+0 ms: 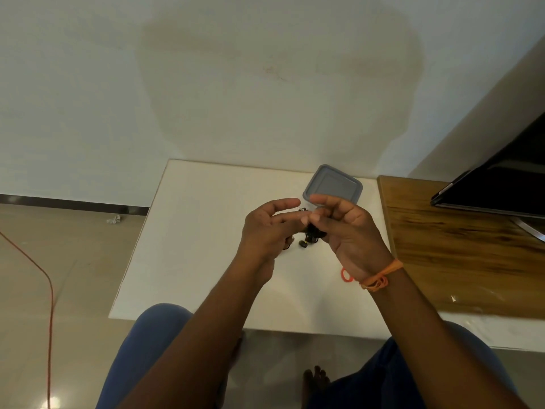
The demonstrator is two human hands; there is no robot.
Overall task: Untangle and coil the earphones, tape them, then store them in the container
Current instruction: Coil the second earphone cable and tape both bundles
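A tangled bundle of black earphones [312,233] hangs between my two hands above the white table [191,231]. My left hand [265,228] holds part of the cord, its fingers reaching toward the right. My right hand [345,228] pinches the bundle from the right side, thumb and fingers curled round it. One earbud dangles just below the tangle. A grey lidded container [333,184] sits on the table behind my hands. A small orange-red ring of tape [346,274] lies on the table by my right wrist.
A wooden desk [460,246] adjoins the white table on the right, with a dark monitor [501,178] standing on it. An orange cable [48,290] runs across the floor at left. My knees and a bare foot show below the table's front edge.
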